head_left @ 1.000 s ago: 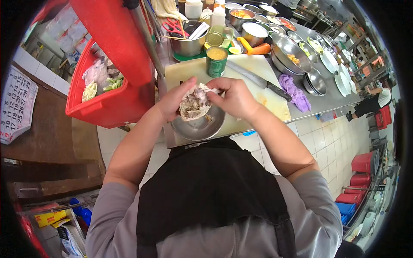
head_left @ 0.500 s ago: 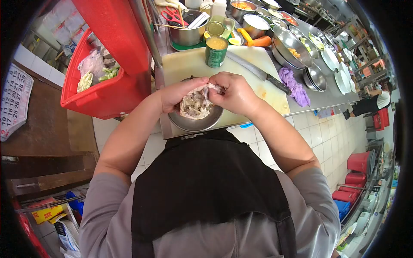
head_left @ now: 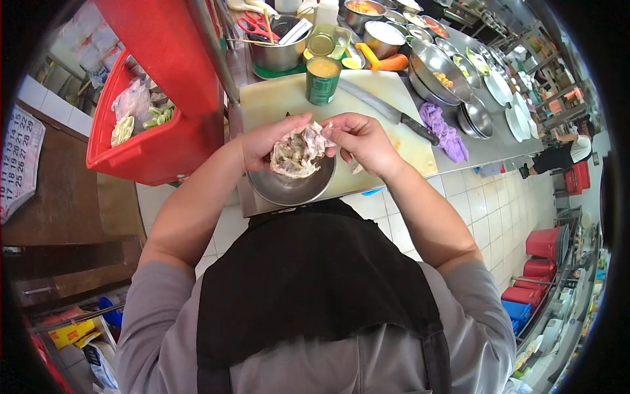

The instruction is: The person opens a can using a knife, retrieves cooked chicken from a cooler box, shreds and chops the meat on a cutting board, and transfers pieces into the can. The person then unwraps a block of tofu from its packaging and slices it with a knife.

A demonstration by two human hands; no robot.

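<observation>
A pale, ragged chicken carcass (head_left: 296, 156) with torn flesh hangs over a steel bowl (head_left: 292, 192) at the near edge of the cutting board (head_left: 266, 102). My left hand (head_left: 268, 143) is wrapped around its left side. At its upper right edge, my right hand (head_left: 364, 141) pinches a bit of it between thumb and forefinger, the other fingers loosely curled. A small pale scrap (head_left: 357, 169) shows on the board below my right hand. An opened green tin (head_left: 323, 82) with yellowish contents stands beyond my hands, and a large knife (head_left: 387, 108) lies to its right.
A purple cloth (head_left: 441, 134) lies right of the knife handle. Steel bowls (head_left: 436, 72) and white plates (head_left: 515, 125) fill the counter's right. A pot (head_left: 279, 56) with scissors stands behind. A red bin (head_left: 141, 154) holds vegetable scraps at left. Another person (head_left: 564, 154) stands far right.
My right thumb and fingers have shifted slightly and opened outward at the carcass's edge, showing more of its inside. The whole view has shifted a little.
</observation>
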